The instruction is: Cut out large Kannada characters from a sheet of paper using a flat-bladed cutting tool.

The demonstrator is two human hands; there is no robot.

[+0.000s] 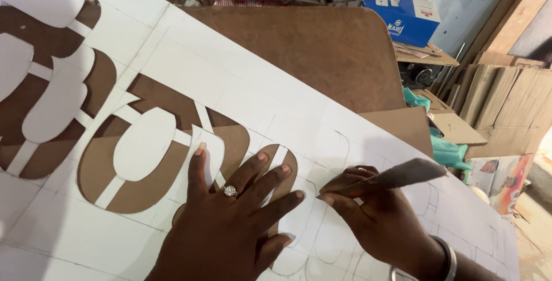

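Your left hand (230, 223) lay nearest the camera, palm down and fingers spread wide, pressed flat on the white sheet (190, 68); it gripped nothing. One ring (230, 190) with a pale stone sat on one finger of that hand. You had two hands in view and no one else's.

Starting from the left, the white sheet ran across the whole surface and carried two large cut-out shapes: one at the far left (46, 102) and one nearer the middle (144, 154), both showing the brown board (322, 51) beneath through their openings. Your left fingertips reached over the right edge of the second cut-out, touching the narrow white strips there. Faint pencil outlines (339, 148) of further rounded shapes were marked on the uncut part of the sheet, to the right of that hand; their number could not be counted with certainty.

Your right hand (374, 218) sat just beside the left, closed around one cutting tool (391, 176) with a worn, taped handle. The tool lay between thumb and fingers, its handle end pointing up and right, its working end down against the sheet just past your left index fingertip. One metal bangle (448, 261) circled your right wrist.

Farther right, one blue box (402, 13) stood on a shelf, with stacked cardboard pieces (512, 102) behind.
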